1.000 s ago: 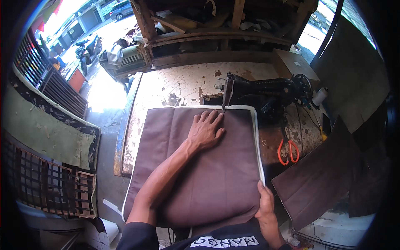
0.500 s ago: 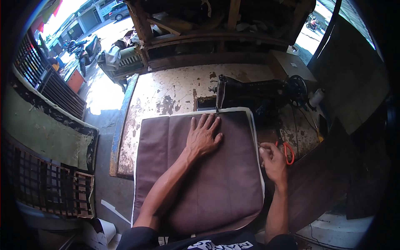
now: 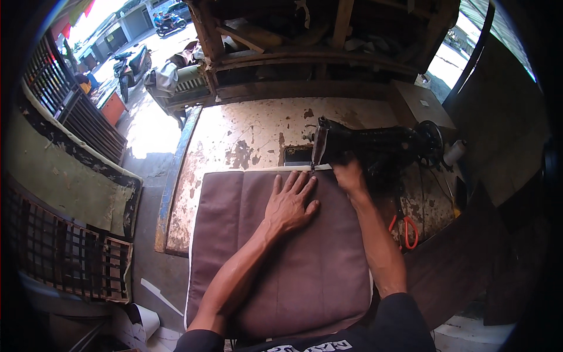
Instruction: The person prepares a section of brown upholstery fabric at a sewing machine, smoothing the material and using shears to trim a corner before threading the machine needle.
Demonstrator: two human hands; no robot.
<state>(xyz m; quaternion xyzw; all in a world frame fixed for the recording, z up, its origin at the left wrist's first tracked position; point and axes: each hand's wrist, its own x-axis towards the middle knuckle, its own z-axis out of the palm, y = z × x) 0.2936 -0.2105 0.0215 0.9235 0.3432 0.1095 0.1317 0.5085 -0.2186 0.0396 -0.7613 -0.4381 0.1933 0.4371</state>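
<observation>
A maroon padded fabric panel (image 3: 223, 246) edged in white lies on a worn sewing table (image 3: 229, 123), its far edge at the needle of a black sewing machine (image 3: 375, 141). My left hand (image 3: 291, 205) rests flat on it, fingers spread, just left of and below the needle. My right hand (image 3: 349, 176) is up at the machine's head, right of the needle by the white edging; its fingers are curled, and what they hold is hidden in shadow.
Orange-handled scissors (image 3: 410, 230) and a thread cone (image 3: 455, 154) sit at the right, beside hanging dark panels (image 3: 457, 258). A wooden frame (image 3: 316, 53) stands behind. Left are old padded frames (image 3: 70, 161), metal grilles and street with parked scooters (image 3: 130, 67) and riders.
My right hand has moved from the panel's lower right edge up beside the needle. My left hand stays flat. The machine, table and panel sit lower in the picture than half a second ago.
</observation>
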